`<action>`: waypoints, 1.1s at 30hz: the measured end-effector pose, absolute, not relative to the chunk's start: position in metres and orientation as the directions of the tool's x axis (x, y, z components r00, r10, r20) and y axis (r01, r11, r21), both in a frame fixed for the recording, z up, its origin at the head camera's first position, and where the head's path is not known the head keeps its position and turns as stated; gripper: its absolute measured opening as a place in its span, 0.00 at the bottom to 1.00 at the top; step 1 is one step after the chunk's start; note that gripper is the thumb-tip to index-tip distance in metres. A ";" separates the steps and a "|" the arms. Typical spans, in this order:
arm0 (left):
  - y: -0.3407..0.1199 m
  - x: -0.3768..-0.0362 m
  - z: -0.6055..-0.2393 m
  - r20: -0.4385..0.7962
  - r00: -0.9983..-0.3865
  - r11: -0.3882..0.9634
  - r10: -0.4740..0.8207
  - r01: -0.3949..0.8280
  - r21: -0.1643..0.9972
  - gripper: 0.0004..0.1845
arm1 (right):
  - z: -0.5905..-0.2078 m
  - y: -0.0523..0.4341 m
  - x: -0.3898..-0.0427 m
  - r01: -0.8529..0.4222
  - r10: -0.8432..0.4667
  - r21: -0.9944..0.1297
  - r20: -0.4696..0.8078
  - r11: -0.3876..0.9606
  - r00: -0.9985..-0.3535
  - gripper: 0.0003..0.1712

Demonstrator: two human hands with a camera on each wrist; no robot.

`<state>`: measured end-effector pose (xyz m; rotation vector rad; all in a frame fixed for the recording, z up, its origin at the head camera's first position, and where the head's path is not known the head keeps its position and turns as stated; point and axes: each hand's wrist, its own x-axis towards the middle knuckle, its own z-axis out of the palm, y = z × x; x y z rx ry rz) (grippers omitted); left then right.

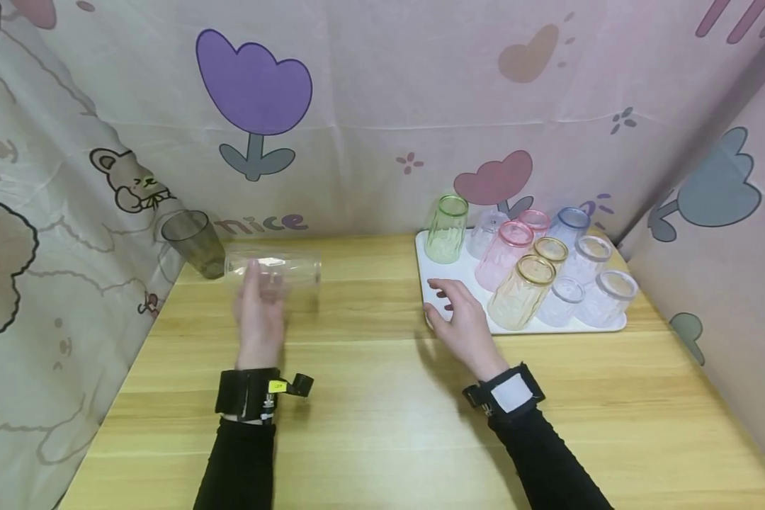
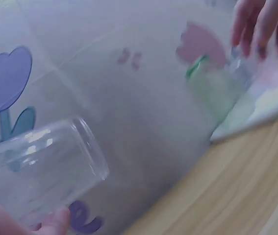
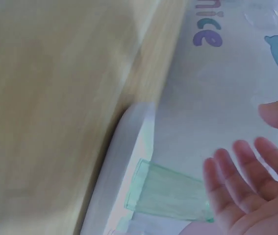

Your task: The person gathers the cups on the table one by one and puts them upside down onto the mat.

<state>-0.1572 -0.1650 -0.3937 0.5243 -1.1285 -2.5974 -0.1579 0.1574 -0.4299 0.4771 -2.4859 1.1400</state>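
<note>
My left hand (image 1: 261,319) grips a clear glass (image 1: 296,269) that lies sideways in the air above the left part of the table; in the left wrist view the thumb curls round the glass (image 2: 45,166). Just left of it a dark grey glass (image 1: 194,242) stands on the table near the back wall. My right hand (image 1: 462,322) hovers at the left front edge of the white tray (image 1: 433,273), fingers loosely bent with nothing between them. Closest to that hand are a yellow glass (image 1: 521,294), a pink glass (image 1: 503,255) and a green glass (image 1: 446,230).
Several more glasses crowd the tray's right side, among them a blue glass (image 1: 569,225) and a clear glass (image 1: 605,297). Patterned cloth (image 1: 370,85) hangs behind and beside the wooden table (image 1: 370,411).
</note>
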 end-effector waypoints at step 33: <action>-0.031 -0.149 -0.421 -0.242 -0.952 -0.678 0.186 -0.303 0.670 0.45 | -0.420 0.133 -0.144 -0.742 -0.209 -0.531 0.737 0.411 -0.643 0.53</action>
